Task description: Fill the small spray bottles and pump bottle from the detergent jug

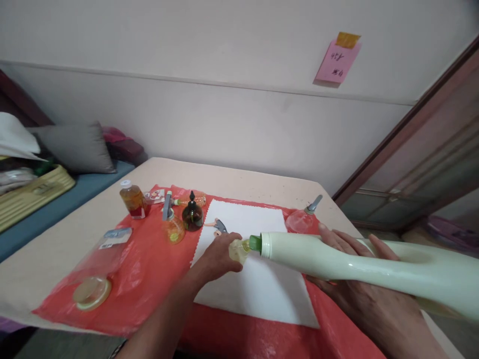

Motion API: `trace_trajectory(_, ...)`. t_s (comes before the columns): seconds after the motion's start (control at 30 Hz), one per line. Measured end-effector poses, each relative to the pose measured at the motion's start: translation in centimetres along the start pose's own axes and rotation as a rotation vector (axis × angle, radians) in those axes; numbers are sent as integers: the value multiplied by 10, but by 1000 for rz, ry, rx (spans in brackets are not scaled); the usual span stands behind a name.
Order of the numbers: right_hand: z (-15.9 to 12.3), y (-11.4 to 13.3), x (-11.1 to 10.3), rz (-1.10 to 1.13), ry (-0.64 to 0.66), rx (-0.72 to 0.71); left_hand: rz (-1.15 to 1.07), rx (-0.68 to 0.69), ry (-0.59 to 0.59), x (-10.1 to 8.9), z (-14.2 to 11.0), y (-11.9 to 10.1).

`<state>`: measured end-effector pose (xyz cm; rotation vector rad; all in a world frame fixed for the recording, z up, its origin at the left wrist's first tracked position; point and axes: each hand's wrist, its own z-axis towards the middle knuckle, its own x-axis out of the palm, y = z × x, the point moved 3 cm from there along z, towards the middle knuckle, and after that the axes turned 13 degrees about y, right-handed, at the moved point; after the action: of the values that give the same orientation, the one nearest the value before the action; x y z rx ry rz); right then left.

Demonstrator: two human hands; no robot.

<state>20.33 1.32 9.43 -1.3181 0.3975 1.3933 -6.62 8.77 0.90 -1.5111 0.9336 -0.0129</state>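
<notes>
My right hand [359, 284] grips a large pale green jug [295, 249] by its handle, and the jug lies tipped on its side with its green spout pointing left. Wrapped in my left hand [220, 254] is a small clear bottle [238, 251], tilted, its yellowish mouth right at the spout. Whether liquid is flowing I cannot make out. Both are above a white sheet [262, 294]. A grey spray trigger head [220, 226] with a peach-coloured part rests on that sheet, just beyond my left hand.
Red plastic [145, 279] covers the table. On it stand a yellow spray bottle [174, 228], a dark pump bottle [192, 217] and a clear spray bottle [301, 219]. An amber bottle [133, 200], a clear pouch [101, 254] and a round lid [92, 292] are at left.
</notes>
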Motion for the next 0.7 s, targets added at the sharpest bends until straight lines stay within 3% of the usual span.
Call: trace_trajectory(0.7, 4, 2, -1, 18, 28, -2, -23, -14, 6, 3, 2, 3)
